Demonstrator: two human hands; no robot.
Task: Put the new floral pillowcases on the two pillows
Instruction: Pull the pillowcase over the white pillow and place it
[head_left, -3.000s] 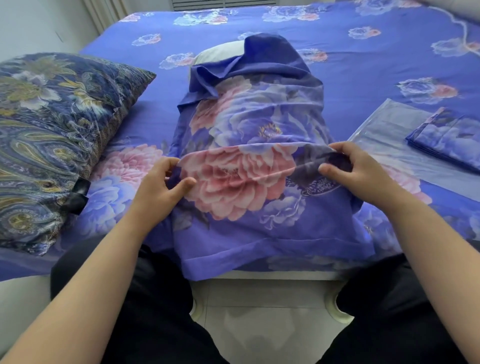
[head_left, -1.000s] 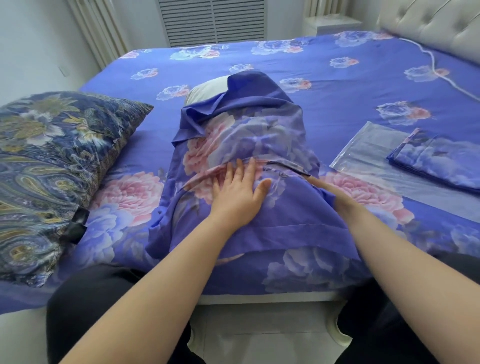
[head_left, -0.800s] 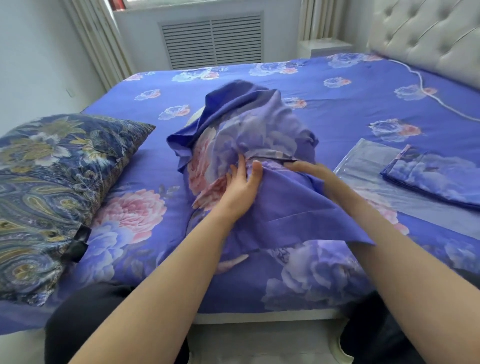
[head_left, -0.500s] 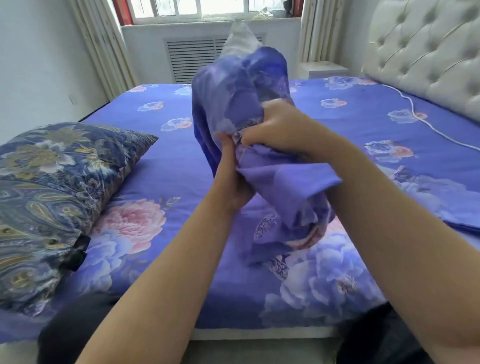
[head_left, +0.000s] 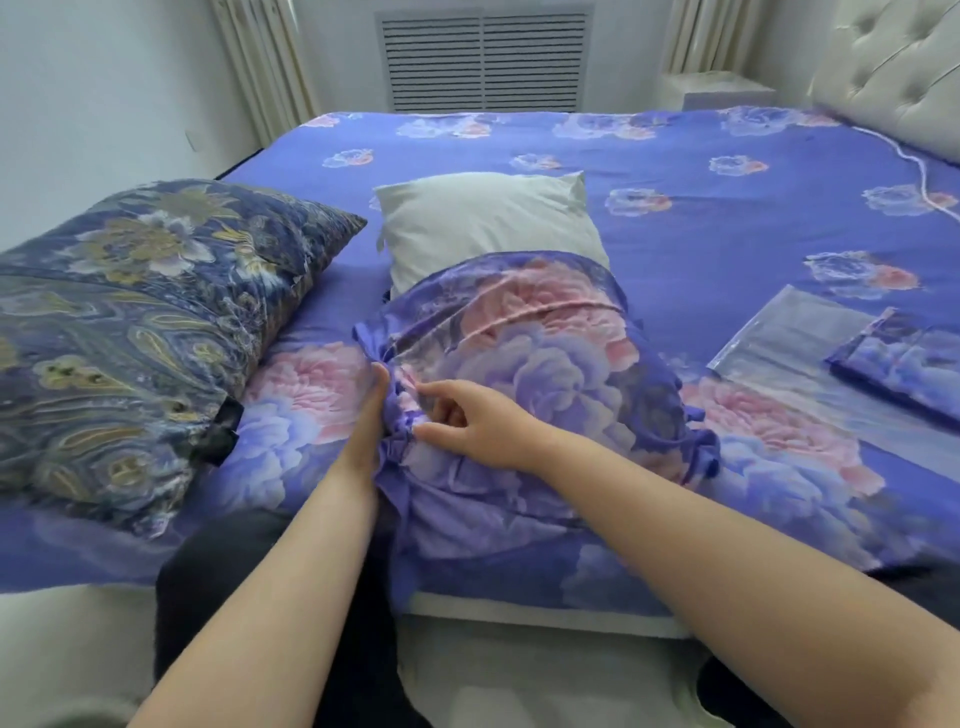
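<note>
A white pillow (head_left: 483, 223) lies on the bed with its far half bare. The blue-and-pink floral pillowcase (head_left: 540, 364) covers its near half, bunched toward me. My left hand (head_left: 366, 415) presses against the case's left side, fingers partly hidden in the folds. My right hand (head_left: 472, 421) pinches the gathered cloth at the same near left corner. A second pillow (head_left: 130, 317) in a dark paisley case rests at the left. A folded floral pillowcase (head_left: 904, 364) lies on clear plastic packaging (head_left: 779, 338) at the right.
The bed (head_left: 675, 171) wears a matching blue floral sheet. A tufted headboard (head_left: 893, 57) stands at the far right, with a white cord along the sheet. A radiator grille (head_left: 483, 57) and curtains line the far wall. My dark-clothed legs meet the bed's near edge.
The pillow was lifted upright in both hands half a second ago; now it lies flat again, with more white showing at its far end. Both hands have moved to the case's near left corner.
</note>
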